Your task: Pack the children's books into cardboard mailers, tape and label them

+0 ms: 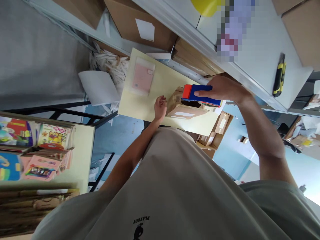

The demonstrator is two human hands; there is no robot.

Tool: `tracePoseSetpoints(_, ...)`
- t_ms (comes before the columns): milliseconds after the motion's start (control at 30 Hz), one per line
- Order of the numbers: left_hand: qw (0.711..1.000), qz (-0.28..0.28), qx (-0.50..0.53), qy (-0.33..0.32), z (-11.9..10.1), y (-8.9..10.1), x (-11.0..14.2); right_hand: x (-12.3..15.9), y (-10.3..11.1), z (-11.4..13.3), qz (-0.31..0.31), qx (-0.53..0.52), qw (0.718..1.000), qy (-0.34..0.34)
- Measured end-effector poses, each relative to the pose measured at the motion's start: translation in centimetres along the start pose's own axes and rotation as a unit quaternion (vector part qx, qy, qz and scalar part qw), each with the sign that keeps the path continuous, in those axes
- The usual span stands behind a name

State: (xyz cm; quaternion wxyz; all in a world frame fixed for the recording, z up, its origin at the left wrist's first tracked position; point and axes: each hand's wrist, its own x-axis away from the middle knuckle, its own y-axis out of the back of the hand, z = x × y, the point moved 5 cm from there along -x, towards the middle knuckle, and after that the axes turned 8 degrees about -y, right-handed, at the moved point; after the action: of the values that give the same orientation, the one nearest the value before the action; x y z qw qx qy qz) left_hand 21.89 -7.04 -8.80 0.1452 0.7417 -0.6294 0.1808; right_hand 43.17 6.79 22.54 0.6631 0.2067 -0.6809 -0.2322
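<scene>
My right hand (221, 89) is wrapped around a small blue box with a red end (202, 92), its thumb along the side. The blue box is just above a brown cardboard carton (191, 111), whose dark inside shows under it. Part of a colourful printed item (211, 104) shows below my right hand. My left hand (160, 108) is at the carton's left side, fingers loosely curled and holding nothing visible; I cannot tell whether it touches the carton. The carton stands on a pale yellow tabletop (140, 110).
A pink phone-case-like item in clear packaging (143, 77) lies at the table's left. A shelf (260, 60) with a yellow-black utility knife (279, 76) overhangs the right. Cardboard boxes (147, 25) line the back. Another table at left bears colourful packets (53, 136).
</scene>
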Motion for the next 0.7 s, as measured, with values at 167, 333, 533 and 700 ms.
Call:
tracePoseSetpoints(167,0.967,0.193,-0.065,-0.153,-2.7,-1.9,1.8,0.5,-0.5,0.0,0.0,-0.004,1.0,0.012)
tracePoseSetpoints(333,0.942,0.227,-0.172,-0.178,-3.5,-3.3,3.6,0.6,-1.1,0.1,-0.002,0.013,0.999,0.035)
tracePoseSetpoints(533,0.927,0.183,-0.238,-0.227,-5.8,-2.7,2.8,1.7,-1.6,1.9,0.017,0.049,0.999,0.0)
tracePoseSetpoints(700,0.939,0.203,-0.205,-0.186,-7.1,-2.9,2.8,2.6,-1.9,3.1,0.019,0.062,0.998,-0.007)
